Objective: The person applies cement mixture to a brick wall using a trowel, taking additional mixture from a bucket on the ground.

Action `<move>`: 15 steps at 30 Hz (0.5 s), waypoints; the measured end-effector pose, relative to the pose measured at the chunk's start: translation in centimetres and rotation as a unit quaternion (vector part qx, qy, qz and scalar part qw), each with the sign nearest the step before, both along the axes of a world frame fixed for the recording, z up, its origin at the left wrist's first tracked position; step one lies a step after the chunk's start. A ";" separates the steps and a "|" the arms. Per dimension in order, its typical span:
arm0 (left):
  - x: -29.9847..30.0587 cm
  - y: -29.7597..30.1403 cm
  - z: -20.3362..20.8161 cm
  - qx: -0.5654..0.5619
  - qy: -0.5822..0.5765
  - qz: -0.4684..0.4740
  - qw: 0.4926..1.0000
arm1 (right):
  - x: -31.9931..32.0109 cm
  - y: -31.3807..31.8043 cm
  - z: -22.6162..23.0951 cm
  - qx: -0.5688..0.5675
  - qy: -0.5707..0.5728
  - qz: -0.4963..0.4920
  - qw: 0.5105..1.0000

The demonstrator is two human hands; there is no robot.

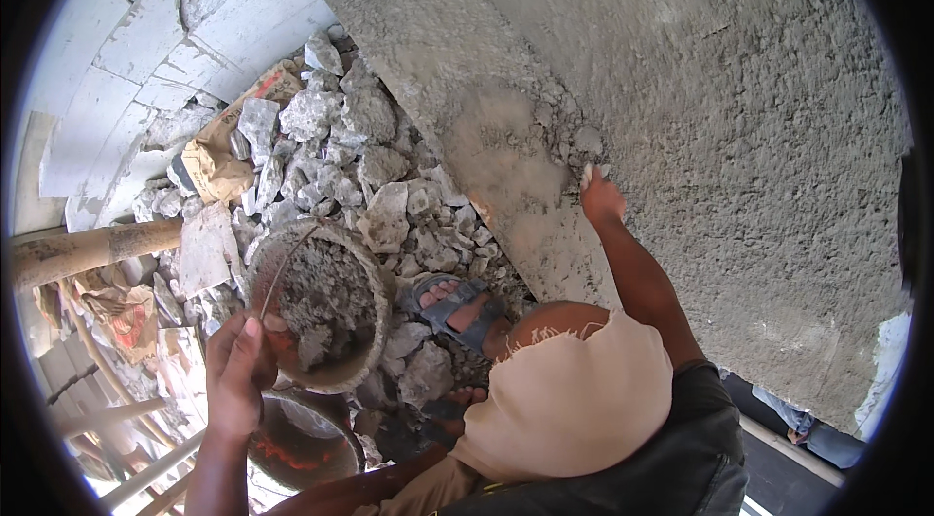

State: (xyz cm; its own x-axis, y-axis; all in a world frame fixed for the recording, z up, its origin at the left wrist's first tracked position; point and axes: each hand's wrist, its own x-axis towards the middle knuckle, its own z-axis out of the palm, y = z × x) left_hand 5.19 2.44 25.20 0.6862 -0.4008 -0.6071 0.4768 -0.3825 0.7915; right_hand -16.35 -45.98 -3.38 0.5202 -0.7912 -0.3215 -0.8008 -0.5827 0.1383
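Note:
My left hand [238,370] is closed round the thin wire handle [277,275] of a round bucket [380,321], at the rim nearest me. Grey, crumbly mortar [331,292] partly fills this bucket, which tilts over the rubble. My right arm reaches forward, and my right hand [603,197] is closed low over a flat, mortar-dusted board [409,39]. Something pale shows at its fingertips, too small to name. Beside it lie loose mortar crumbs [555,122] and a brown, sandy patch [501,137], along the foot of a rough grey plastered surface [730,107].
Broken concrete rubble [321,117] fills the ground under my sandalled foot [452,307]. A second bucket [341,428] stands below the first. To the left are a torn paper sack [216,171], a wooden pole [117,249] and a pale block wall [146,39]. Blue cloth [832,443] shows at lower right.

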 end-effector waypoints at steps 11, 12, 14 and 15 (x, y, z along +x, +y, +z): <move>-0.2 -0.2 0.1 0.020 0.006 -0.015 1.000 | -1.1 -0.9 -1.1 -0.102 -0.040 0.032 0.993; -0.2 -0.3 0.2 0.021 0.006 -0.014 1.000 | -1.4 -1.0 -0.7 -0.101 -0.040 0.033 0.994; 0.0 -0.5 0.5 0.026 0.006 -0.017 1.000 | -1.5 -1.1 0.9 -0.095 -0.048 0.051 0.993; 0.0 -0.5 0.6 0.029 0.005 -0.013 0.999 | -1.0 -0.6 2.1 -0.092 -0.054 0.057 0.993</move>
